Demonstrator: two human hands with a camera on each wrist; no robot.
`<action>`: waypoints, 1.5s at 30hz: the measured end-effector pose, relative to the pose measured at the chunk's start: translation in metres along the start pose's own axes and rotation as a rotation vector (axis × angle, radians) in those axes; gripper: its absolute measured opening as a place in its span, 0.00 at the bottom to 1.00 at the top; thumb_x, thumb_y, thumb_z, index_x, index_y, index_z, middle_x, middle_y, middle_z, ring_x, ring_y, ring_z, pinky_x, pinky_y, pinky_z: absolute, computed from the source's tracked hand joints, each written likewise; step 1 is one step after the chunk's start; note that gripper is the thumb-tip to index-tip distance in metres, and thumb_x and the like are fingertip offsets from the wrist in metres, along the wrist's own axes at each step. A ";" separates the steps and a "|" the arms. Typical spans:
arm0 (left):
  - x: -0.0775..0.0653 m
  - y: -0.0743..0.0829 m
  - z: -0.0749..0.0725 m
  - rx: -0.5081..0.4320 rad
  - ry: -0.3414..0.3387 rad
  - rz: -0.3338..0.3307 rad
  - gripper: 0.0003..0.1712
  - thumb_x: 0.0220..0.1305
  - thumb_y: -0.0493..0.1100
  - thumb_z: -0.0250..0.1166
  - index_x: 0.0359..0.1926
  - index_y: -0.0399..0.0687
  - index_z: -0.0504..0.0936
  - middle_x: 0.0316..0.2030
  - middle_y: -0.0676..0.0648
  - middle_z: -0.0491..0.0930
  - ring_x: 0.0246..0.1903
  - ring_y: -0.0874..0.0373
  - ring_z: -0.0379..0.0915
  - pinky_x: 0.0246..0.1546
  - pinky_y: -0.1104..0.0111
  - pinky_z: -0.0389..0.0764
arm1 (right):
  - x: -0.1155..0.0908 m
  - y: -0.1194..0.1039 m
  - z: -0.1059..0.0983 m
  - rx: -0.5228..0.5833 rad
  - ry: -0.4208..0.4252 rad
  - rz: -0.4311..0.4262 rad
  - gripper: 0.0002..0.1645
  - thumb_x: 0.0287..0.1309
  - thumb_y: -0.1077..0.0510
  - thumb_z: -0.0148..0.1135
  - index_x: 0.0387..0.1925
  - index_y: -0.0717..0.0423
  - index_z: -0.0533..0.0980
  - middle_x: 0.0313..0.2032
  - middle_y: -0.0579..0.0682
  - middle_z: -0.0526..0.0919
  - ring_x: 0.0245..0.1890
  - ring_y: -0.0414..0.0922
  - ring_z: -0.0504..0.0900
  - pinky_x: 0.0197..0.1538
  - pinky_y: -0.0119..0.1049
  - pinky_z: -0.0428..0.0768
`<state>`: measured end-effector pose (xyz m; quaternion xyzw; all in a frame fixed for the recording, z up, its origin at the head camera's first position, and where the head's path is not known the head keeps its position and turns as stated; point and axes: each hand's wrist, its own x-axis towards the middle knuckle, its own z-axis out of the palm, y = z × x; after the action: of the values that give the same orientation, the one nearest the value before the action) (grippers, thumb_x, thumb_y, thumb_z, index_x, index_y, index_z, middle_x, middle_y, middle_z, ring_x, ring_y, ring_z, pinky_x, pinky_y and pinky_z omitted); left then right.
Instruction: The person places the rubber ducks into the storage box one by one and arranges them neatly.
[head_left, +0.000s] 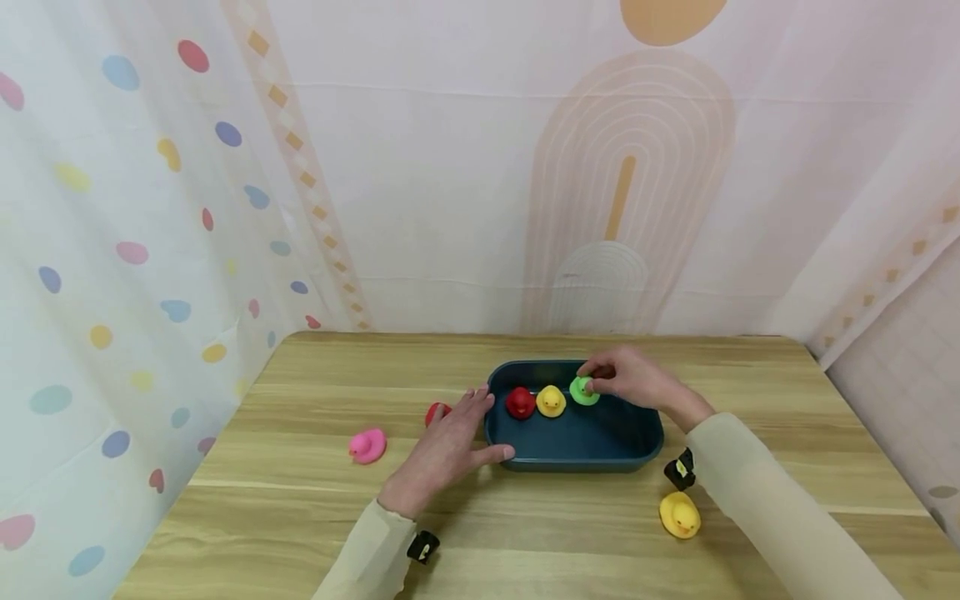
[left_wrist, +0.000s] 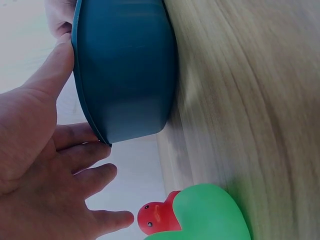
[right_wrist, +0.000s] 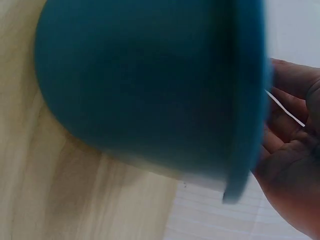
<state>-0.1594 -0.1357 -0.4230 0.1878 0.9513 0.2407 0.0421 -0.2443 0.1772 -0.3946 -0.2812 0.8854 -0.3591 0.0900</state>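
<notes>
A dark blue oblong tub [head_left: 577, 439] stands on the wooden table. Inside it, along the far side, sit a red rubber duck [head_left: 521, 403] and a yellow rubber duck [head_left: 551, 402]. To their right, my right hand [head_left: 637, 382] pinches a green rubber duck [head_left: 581, 392] over the tub; in the right wrist view the tub wall hides the fingertips. My left hand [head_left: 453, 433] rests at the tub's left end with fingers spread. In the left wrist view its thumb and some fingers touch the rim [left_wrist: 80, 85].
Left of the tub lie a pink duck [head_left: 368, 447] and a red duck [head_left: 432, 412], partly covered by my left hand. A large green shape [left_wrist: 210, 212] overlaps the red one in the left wrist view. Another yellow duck [head_left: 680, 515] sits near my right sleeve. Curtains [head_left: 450, 183] hang behind.
</notes>
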 end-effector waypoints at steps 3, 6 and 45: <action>-0.001 0.000 0.001 0.001 -0.001 0.000 0.50 0.65 0.62 0.71 0.76 0.36 0.66 0.78 0.39 0.58 0.78 0.40 0.50 0.75 0.39 0.53 | 0.001 0.002 0.003 -0.020 -0.013 0.008 0.14 0.69 0.63 0.66 0.52 0.66 0.84 0.45 0.53 0.88 0.41 0.44 0.85 0.47 0.41 0.85; -0.001 0.000 0.002 0.002 0.004 0.002 0.50 0.65 0.63 0.70 0.76 0.36 0.66 0.78 0.39 0.58 0.78 0.40 0.50 0.75 0.40 0.54 | 0.002 0.003 0.005 -0.032 -0.024 0.015 0.13 0.69 0.62 0.66 0.52 0.64 0.84 0.44 0.51 0.88 0.40 0.43 0.84 0.47 0.41 0.85; -0.001 -0.011 0.001 -0.034 0.008 0.030 0.48 0.67 0.63 0.68 0.77 0.39 0.65 0.79 0.41 0.57 0.77 0.43 0.55 0.74 0.41 0.56 | -0.053 -0.025 -0.005 -0.044 0.120 -0.032 0.14 0.73 0.58 0.62 0.54 0.61 0.84 0.44 0.49 0.87 0.35 0.40 0.78 0.39 0.33 0.81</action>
<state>-0.1621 -0.1444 -0.4288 0.2004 0.9443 0.2583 0.0377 -0.1911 0.1955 -0.3765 -0.2753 0.8922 -0.3571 0.0247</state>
